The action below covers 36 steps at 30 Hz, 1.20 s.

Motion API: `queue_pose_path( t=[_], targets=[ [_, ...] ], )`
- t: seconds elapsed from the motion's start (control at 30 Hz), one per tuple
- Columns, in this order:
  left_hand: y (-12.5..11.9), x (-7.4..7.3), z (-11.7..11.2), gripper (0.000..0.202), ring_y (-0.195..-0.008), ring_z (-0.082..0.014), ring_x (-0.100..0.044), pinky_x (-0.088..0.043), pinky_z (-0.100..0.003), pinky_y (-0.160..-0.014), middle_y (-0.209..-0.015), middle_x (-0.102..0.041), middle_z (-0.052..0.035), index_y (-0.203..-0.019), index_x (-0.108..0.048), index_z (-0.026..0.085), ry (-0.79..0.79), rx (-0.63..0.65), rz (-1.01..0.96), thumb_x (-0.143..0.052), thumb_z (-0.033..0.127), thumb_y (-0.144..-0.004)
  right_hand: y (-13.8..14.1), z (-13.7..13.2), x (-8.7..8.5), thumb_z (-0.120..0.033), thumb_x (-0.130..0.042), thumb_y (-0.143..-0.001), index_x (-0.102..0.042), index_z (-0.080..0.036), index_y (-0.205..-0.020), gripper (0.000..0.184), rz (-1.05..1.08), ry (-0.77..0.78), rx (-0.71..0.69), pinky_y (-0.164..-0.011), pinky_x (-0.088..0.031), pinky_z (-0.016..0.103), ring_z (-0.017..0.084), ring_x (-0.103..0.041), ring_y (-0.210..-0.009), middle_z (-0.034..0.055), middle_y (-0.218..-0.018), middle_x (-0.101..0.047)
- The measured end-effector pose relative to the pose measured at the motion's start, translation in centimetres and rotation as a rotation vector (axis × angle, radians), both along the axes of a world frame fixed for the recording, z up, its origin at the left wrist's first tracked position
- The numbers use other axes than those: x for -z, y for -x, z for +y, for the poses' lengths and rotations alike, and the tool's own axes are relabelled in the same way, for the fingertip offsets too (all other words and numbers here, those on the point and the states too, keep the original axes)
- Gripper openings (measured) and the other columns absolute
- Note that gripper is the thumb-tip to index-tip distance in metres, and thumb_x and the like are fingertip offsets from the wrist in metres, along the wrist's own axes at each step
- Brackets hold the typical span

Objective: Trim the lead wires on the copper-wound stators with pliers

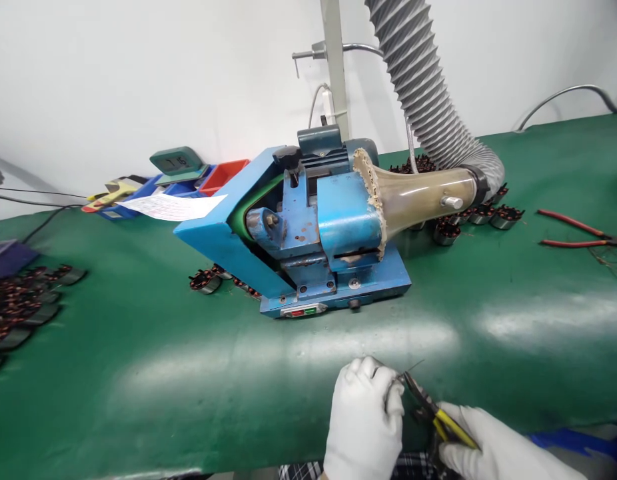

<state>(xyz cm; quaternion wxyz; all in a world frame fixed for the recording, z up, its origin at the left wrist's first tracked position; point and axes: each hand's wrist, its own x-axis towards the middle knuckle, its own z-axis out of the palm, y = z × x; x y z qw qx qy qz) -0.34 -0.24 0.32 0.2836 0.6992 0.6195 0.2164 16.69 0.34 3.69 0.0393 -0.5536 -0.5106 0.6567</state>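
In front of the blue metal bench machine (313, 227), at the near edge of the green rubber-covered table (138, 387), the white-gloved left hand (362, 420) is curled tight around a small dark part (390, 398). The part is mostly hidden, with thin wire ends sticking out. The white-gloved right hand (488, 450) grips yellow-and-black-handled pliers (441, 420), whose tips meet those wires. Right of the machine lie red-handled pliers (573, 233). Copper-wound round stators (446, 230) sit by its clear plastic funnel (423, 197).

Covered and cropped
The left hand (362, 417) hides what it grips; the right hand (493, 452), cropped below, covers the pliers (441, 417) handles.
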Motion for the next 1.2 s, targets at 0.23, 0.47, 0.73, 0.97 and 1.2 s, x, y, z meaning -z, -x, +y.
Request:
queue_pose_path(
  t=[0.23, 0.47, 0.73, 0.97, 1.2],
  targets=[
    [0.0, -0.2, 0.0, 0.018, -0.078, -0.0213, -0.047, -0.038, -0.037, -0.071, -0.080, -0.052, -0.0039, -0.078, -0.056, 0.021, 0.042, 0.013, 0.009, -0.040, 0.011, -0.077, 0.3, -0.1, 0.0, -0.041, -0.048, -0.069, -0.062, -0.013, -0.094, 0.040, -0.044, -0.026, -0.091, -0.087, -0.044, 0.040, 0.030, -0.058, -0.087, 0.0122, -0.091, -0.064],
    [0.1, 0.1, 0.1, 0.019, -0.078, -0.0211, -0.046, -0.037, -0.036, -0.070, -0.080, -0.053, -0.0039, -0.077, -0.057, 0.021, 0.041, 0.023, 0.013, -0.041, 0.011, -0.075, -0.2, -2.1, 3.1, -0.052, -0.057, -0.072, -0.059, -0.011, -0.107, 0.053, 0.157, 0.039, 0.183, -0.097, -0.039, 0.038, 0.029, -0.053, -0.106, 0.0136, -0.109, -0.060],
    [0.4, 0.2, 0.3, 0.020, -0.079, -0.0212, -0.049, -0.039, -0.037, -0.072, -0.082, -0.054, -0.0031, -0.080, -0.057, 0.023, 0.034, 0.079, 0.026, -0.041, 0.011, -0.078, -0.4, -2.9, 5.1, -0.058, -0.069, -0.065, -0.059, -0.014, -0.104, 0.060, 0.296, 0.118, 0.506, -0.097, -0.038, 0.036, 0.027, -0.052, -0.106, 0.0104, -0.104, -0.062],
    [0.8, 1.3, 0.3, 0.020, -0.074, -0.0206, -0.054, -0.044, -0.036, -0.068, -0.078, -0.057, -0.0029, -0.079, -0.058, 0.022, -0.129, 0.082, 0.067, -0.040, 0.015, -0.083, 1.2, -1.6, 3.1, -0.031, -0.076, -0.064, -0.060, -0.014, -0.080, 0.028, 0.736, 0.306, 0.561, -0.076, -0.045, 0.027, 0.018, -0.060, -0.079, 0.0035, -0.080, -0.062],
    [3.2, 0.2, 0.2, 0.014, -0.087, -0.0179, -0.060, -0.049, -0.030, -0.076, -0.091, -0.063, -0.0013, -0.093, -0.058, 0.024, -0.449, 0.086, 0.001, -0.056, 0.017, -0.081, -0.5, 4.0, 3.3, -0.031, -0.070, -0.067, -0.054, -0.021, -0.098, 0.036, 0.803, 0.166, 0.762, -0.091, -0.042, 0.043, 0.024, -0.058, -0.101, 0.0079, -0.105, -0.062]
  ],
)
